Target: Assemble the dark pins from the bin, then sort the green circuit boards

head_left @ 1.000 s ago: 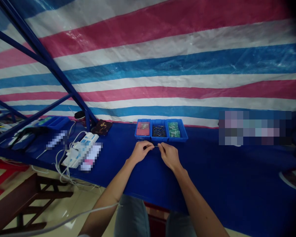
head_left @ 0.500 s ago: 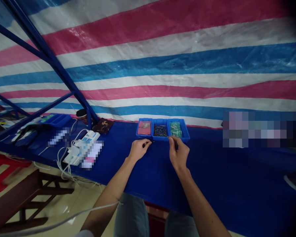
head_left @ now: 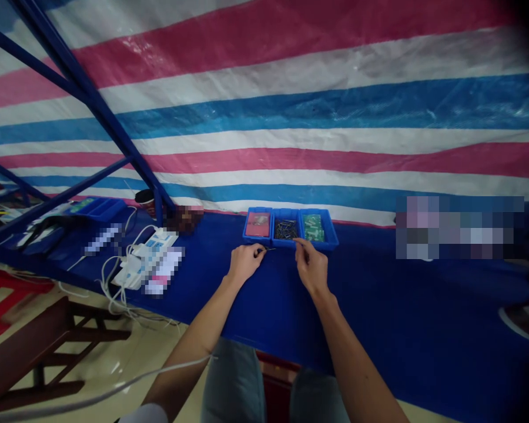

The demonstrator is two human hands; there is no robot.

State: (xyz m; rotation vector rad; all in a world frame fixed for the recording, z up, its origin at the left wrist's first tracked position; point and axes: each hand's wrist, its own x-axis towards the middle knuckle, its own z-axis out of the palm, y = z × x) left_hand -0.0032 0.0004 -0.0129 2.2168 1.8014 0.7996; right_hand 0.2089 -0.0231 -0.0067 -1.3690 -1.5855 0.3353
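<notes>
My left hand (head_left: 245, 262) is closed in a pinch in front of the left blue bin, with a thin dark screw-like piece (head_left: 270, 249) sticking out from its fingertips. My right hand (head_left: 312, 267) is at the front edge of the middle bin, thumb and fingers drawn together; what they hold, if anything, is too small to make out. Three joined blue bins (head_left: 283, 242) stand in a row on the blue table. The left one holds a pink item (head_left: 257, 225), the middle one dark screws (head_left: 285, 228), the right one a green piece with pale parts (head_left: 312, 228).
On the left lie a white power strip (head_left: 147, 257) with cables and a blue tray (head_left: 99, 210). A dark cup (head_left: 146, 202) stands by the blue metal frame (head_left: 114, 132). Blurred items (head_left: 458, 229) are at the right. A wooden bench (head_left: 39, 346) is beside the table.
My right hand has moved a little left and toward the bins. The thin piece at my left fingertips shows more clearly. The view has shifted slightly.
</notes>
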